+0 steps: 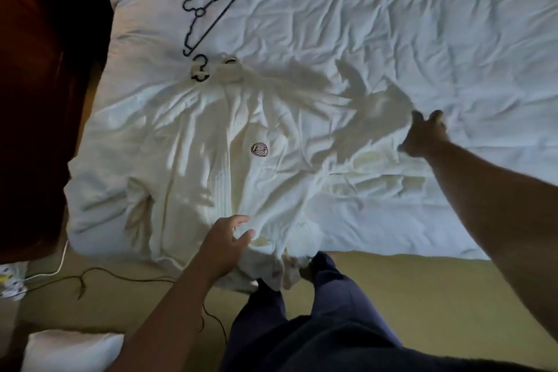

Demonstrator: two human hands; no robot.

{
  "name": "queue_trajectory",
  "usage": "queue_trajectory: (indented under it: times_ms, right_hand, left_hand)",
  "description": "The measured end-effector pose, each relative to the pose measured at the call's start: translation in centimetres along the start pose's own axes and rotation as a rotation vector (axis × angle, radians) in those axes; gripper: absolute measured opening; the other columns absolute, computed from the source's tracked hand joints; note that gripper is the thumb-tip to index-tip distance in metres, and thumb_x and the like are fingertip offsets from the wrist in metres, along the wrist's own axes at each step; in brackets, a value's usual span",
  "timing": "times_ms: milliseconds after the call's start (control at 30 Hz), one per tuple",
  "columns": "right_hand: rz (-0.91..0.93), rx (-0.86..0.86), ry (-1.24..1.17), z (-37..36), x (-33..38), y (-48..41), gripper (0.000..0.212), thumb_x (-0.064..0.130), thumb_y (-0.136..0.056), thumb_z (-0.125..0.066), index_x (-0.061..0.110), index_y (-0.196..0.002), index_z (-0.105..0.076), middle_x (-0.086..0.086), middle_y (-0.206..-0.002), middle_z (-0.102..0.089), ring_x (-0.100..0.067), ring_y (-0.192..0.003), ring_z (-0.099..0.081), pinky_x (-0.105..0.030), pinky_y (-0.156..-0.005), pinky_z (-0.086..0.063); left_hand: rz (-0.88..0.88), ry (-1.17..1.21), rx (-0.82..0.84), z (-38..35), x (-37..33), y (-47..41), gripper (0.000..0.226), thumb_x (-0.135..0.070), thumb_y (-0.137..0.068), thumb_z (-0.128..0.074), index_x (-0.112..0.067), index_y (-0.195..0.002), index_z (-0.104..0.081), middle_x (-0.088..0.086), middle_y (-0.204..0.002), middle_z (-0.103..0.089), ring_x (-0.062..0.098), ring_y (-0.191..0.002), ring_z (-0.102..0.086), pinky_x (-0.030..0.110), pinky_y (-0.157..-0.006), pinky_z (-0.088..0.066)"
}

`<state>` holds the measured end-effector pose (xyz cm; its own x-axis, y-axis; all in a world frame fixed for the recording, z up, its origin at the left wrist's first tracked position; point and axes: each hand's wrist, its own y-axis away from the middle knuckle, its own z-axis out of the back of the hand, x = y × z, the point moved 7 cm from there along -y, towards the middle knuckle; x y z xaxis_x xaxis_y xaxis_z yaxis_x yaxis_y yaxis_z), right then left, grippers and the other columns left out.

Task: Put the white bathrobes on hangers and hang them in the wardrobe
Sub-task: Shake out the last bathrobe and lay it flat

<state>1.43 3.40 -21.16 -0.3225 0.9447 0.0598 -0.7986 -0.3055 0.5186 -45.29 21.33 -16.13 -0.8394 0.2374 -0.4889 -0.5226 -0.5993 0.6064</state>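
A white bathrobe (pixel 211 160) with a round emblem on its chest lies spread flat on the bed, collar away from me and hem hanging over the near edge. The hook of a dark hanger (pixel 200 69) sticks out at its collar. A second dark hanger (pixel 211 19) lies loose on the sheet just beyond. My left hand (pixel 225 243) hovers over the robe's lower front with relaxed fingers, holding nothing. My right hand (pixel 424 136) reaches out to the robe's right sleeve (pixel 377 118) and grips its far edge.
The bed (pixel 422 24) is covered in a wrinkled white sheet and fills most of the view. Dark wooden furniture (pixel 36 100) stands at the left. Cables (pixel 99 276) run across the beige floor, and a white pillow (pixel 69 350) lies at the lower left.
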Motion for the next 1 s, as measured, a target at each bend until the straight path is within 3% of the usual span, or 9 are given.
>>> queue_trajectory:
  times_ms: [100,200,267,400,433,567,767,867,1000]
  right_hand:
    - [0.097,0.195,0.016,-9.3,1.8,5.6,0.080,0.034,-0.084,-0.075,0.013,-0.150,-0.033,-0.023,-0.152,-0.028,-0.044,-0.135,-0.038,-0.047,-0.109,-0.040]
    - [0.205,0.365,-0.216,-17.2,5.0,13.5,0.039,0.029,-0.091,-0.069,0.010,-0.125,-0.059,-0.015,-0.124,-0.063,-0.034,-0.114,-0.060,-0.033,-0.096,-0.046]
    - [0.213,0.506,-0.363,-21.4,7.1,18.5,0.024,0.029,-0.090,-0.070,0.020,-0.110,-0.061,-0.002,-0.101,-0.068,-0.025,-0.096,-0.063,-0.033,-0.086,-0.051]
    - [0.122,0.606,-0.615,-26.5,10.5,23.3,0.045,0.026,-0.089,-0.071,0.020,-0.130,-0.054,-0.001,-0.112,-0.065,-0.021,-0.101,-0.062,-0.030,-0.078,-0.046]
    - [0.095,0.587,-0.650,-27.3,11.1,23.8,0.041,0.025,-0.089,-0.070,0.018,-0.126,-0.056,-0.002,-0.112,-0.065,-0.023,-0.104,-0.063,-0.031,-0.078,-0.047]
    - [0.123,0.494,-0.547,-27.9,12.6,24.4,0.016,0.028,-0.098,-0.057,0.014,-0.103,-0.061,-0.006,-0.103,-0.061,-0.028,-0.105,-0.060,-0.035,-0.085,-0.046]
    - [0.076,0.497,-0.541,-26.9,8.8,26.1,0.033,0.042,-0.103,-0.046,0.013,-0.095,-0.060,-0.009,-0.093,-0.061,-0.024,-0.086,-0.055,-0.036,-0.082,-0.044]
    - [0.115,0.460,-0.552,-21.3,4.5,25.5,0.040,0.049,-0.098,-0.056,0.010,-0.097,-0.066,-0.007,-0.096,-0.067,-0.018,-0.082,-0.060,-0.034,-0.076,-0.046]
    - [0.279,0.652,-0.003,-11.7,-0.6,22.6,0.038,0.051,-0.085,-0.073,0.019,-0.106,-0.071,0.006,-0.091,-0.067,0.001,-0.069,-0.060,-0.017,-0.064,-0.045]
  left_hand:
    - [0.045,0.001,0.031,-0.4,1.8,0.9,0.041,-0.036,-0.093,-0.063,-0.024,-0.132,-0.060,-0.001,-0.129,-0.059,0.007,-0.106,-0.055,0.026,-0.088,-0.041]
    - [0.066,0.006,0.076,-0.5,3.4,1.5,0.039,-0.037,-0.093,-0.063,-0.025,-0.130,-0.060,0.000,-0.131,-0.060,0.012,-0.112,-0.058,0.030,-0.092,-0.046]
    - [0.066,-0.018,0.098,-0.4,4.3,1.7,0.036,-0.037,-0.092,-0.064,-0.027,-0.127,-0.061,0.002,-0.129,-0.062,0.013,-0.112,-0.059,0.030,-0.091,-0.047]
    - [0.018,-0.103,0.112,0.1,5.3,2.5,0.039,-0.035,-0.093,-0.065,-0.024,-0.130,-0.060,-0.002,-0.118,-0.058,0.011,-0.106,-0.054,0.024,-0.086,-0.041]
    - [0.009,-0.115,0.114,0.4,5.7,2.8,0.039,-0.035,-0.094,-0.065,-0.024,-0.131,-0.060,-0.003,-0.117,-0.057,0.011,-0.103,-0.054,0.024,-0.086,-0.041]
    - [-0.032,-0.132,0.130,1.2,7.6,3.9,0.039,-0.037,-0.093,-0.064,-0.028,-0.130,-0.059,-0.004,-0.116,-0.059,0.009,-0.091,-0.053,0.025,-0.082,-0.041]
    - [-0.009,-0.104,0.204,1.5,11.7,5.5,0.028,-0.040,-0.094,-0.063,-0.037,-0.120,-0.057,-0.011,-0.110,-0.061,0.004,-0.092,-0.059,0.023,-0.077,-0.046]
    - [-0.050,-0.101,0.193,1.6,11.7,5.3,0.023,-0.034,-0.093,-0.065,-0.045,-0.110,-0.055,-0.014,-0.105,-0.062,0.008,-0.092,-0.062,0.026,-0.082,-0.050]
    - [-0.120,-0.094,0.204,1.5,9.8,4.1,0.024,-0.039,-0.096,-0.058,-0.042,-0.120,-0.056,-0.017,-0.113,-0.061,0.002,-0.092,-0.062,0.024,-0.082,-0.047]
